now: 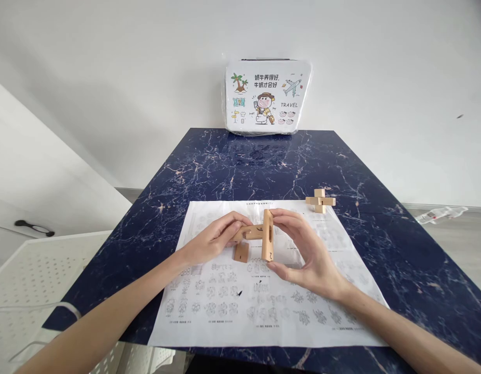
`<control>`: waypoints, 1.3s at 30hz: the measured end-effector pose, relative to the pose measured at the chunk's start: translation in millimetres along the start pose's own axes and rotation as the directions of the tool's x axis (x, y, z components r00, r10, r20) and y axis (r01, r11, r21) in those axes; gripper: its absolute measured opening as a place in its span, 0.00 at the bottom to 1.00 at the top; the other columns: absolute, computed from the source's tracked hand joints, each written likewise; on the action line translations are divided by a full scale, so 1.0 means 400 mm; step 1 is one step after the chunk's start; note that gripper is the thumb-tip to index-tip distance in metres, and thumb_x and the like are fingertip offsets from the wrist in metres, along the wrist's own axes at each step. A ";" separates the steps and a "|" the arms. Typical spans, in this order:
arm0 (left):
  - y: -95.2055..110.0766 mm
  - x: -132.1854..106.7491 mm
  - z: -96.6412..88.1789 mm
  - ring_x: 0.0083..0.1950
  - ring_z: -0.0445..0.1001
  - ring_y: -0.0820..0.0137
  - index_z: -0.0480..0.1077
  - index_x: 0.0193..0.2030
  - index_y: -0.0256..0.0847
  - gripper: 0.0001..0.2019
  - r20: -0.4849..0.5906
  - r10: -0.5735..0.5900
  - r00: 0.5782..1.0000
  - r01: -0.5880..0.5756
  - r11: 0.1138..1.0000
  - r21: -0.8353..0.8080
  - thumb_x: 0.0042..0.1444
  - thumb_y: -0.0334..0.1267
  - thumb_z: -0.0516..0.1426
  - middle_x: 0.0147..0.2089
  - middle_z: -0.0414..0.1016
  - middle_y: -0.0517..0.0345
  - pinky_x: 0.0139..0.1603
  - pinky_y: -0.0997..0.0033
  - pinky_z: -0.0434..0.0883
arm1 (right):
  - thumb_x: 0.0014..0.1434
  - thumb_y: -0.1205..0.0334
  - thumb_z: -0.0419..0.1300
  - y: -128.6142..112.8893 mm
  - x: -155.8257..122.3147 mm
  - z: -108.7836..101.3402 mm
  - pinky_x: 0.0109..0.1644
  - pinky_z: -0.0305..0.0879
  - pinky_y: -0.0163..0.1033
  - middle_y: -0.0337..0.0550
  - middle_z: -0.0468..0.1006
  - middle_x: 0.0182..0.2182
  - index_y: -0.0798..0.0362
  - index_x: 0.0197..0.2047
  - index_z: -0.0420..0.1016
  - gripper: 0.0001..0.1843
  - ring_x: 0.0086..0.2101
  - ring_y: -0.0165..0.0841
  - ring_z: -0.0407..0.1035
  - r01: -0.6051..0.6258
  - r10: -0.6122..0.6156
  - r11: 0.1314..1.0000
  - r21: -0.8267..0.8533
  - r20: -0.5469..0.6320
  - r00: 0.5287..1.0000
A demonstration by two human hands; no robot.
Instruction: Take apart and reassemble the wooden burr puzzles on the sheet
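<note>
My left hand (pixel 221 235) pinches a light wooden puzzle piece (pixel 251 232) that bears a dark mark and points to the right. Between thumb and fingers, my right hand (pixel 303 252) grips the two ends of a slotted wooden puzzle piece (pixel 267 236) marked 2. The left piece's end meets the slotted piece's side; whether it enters the slot I cannot tell. Just below the left piece is a third wooden piece (pixel 241 252) marked 1, its upper part hidden. Under both hands a printed instruction sheet (pixel 271 311) with rows of small drawings lies flat.
An assembled wooden cross puzzle (pixel 320 201) stands at the sheet's upper right corner. At the back of the blue marbled table (pixel 209 171), a white cartoon-printed case (pixel 268 97) leans against the wall. A white perforated surface (pixel 69 265) with a cable (pixel 65 305) is at the left.
</note>
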State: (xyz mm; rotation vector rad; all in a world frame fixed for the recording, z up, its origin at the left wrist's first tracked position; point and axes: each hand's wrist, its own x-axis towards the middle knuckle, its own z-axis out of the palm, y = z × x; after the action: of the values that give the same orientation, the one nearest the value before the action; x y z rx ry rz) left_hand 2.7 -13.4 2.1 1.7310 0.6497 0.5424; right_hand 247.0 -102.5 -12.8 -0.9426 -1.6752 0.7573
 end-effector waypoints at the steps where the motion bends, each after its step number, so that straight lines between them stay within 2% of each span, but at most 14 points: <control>1: 0.001 0.000 0.000 0.43 0.73 0.65 0.72 0.55 0.43 0.17 -0.002 0.002 1.000 -0.002 1.000 0.004 0.77 0.52 0.50 0.46 0.74 0.52 0.45 0.63 0.71 | 0.60 0.56 0.72 0.000 0.000 0.000 0.71 0.66 0.65 0.47 0.67 0.67 0.37 0.67 0.66 0.35 0.68 0.51 0.63 0.001 -0.001 1.000 0.003 0.002 1.000; 8: 0.006 -0.001 0.001 0.47 0.74 0.63 0.73 0.54 0.43 0.17 -0.010 0.035 0.999 -0.034 0.997 0.073 0.77 0.51 0.50 0.48 0.76 0.51 0.51 0.60 0.72 | 0.61 0.55 0.72 0.005 -0.001 -0.002 0.71 0.67 0.66 0.46 0.66 0.68 0.36 0.67 0.65 0.35 0.68 0.52 0.63 -0.020 0.020 1.000 -0.014 0.010 1.000; 11: 0.006 -0.002 0.002 0.48 0.75 0.62 0.73 0.54 0.43 0.17 -0.014 0.009 1.000 -0.009 0.999 0.038 0.77 0.52 0.50 0.49 0.76 0.50 0.50 0.60 0.73 | 0.61 0.55 0.72 0.007 -0.001 -0.003 0.72 0.66 0.65 0.46 0.66 0.68 0.37 0.67 0.65 0.35 0.68 0.51 0.63 -0.019 0.019 1.000 -0.007 0.018 1.000; 19: 0.011 -0.004 0.006 0.39 0.70 0.67 0.69 0.54 0.43 0.17 -0.010 -0.045 0.999 0.045 0.998 -0.045 0.76 0.54 0.50 0.42 0.70 0.55 0.40 0.65 0.70 | 0.62 0.56 0.72 0.010 -0.001 -0.005 0.73 0.64 0.65 0.46 0.66 0.69 0.37 0.68 0.64 0.35 0.69 0.51 0.63 -0.035 0.035 0.999 0.015 0.036 0.999; 27: 0.004 -0.006 0.011 0.38 0.68 0.68 0.67 0.56 0.43 0.17 -0.016 -0.002 1.000 0.003 0.996 0.088 0.78 0.53 0.47 0.41 0.68 0.56 0.39 0.65 0.67 | 0.62 0.55 0.72 0.015 -0.007 0.004 0.73 0.65 0.64 0.46 0.66 0.69 0.36 0.68 0.64 0.35 0.69 0.51 0.63 -0.046 0.046 0.999 -0.001 0.052 0.998; 33: 0.004 -0.007 0.021 0.38 0.67 0.67 0.65 0.57 0.43 0.18 -0.024 0.003 1.000 0.000 0.995 0.105 0.78 0.54 0.45 0.43 0.68 0.56 0.41 0.64 0.66 | 0.61 0.56 0.74 0.017 -0.009 0.007 0.74 0.64 0.64 0.46 0.66 0.69 0.37 0.68 0.64 0.36 0.69 0.50 0.63 -0.042 0.041 0.999 0.006 0.050 0.998; 39: 0.003 -0.010 0.029 0.31 0.60 0.70 0.62 0.58 0.45 0.17 -0.031 0.022 0.999 -0.018 0.990 0.141 0.79 0.54 0.43 0.35 0.61 0.63 0.35 0.66 0.62 | 0.61 0.57 0.74 0.020 -0.009 0.006 0.74 0.64 0.64 0.47 0.66 0.69 0.38 0.68 0.64 0.36 0.69 0.50 0.63 -0.045 0.044 0.999 0.018 0.052 0.998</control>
State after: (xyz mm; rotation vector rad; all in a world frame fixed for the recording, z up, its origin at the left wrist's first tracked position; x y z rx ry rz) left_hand 7.3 -24.6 0.4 1.8661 0.7087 0.5505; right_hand 247.1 -101.8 -22.0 -0.9565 -1.6935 0.8324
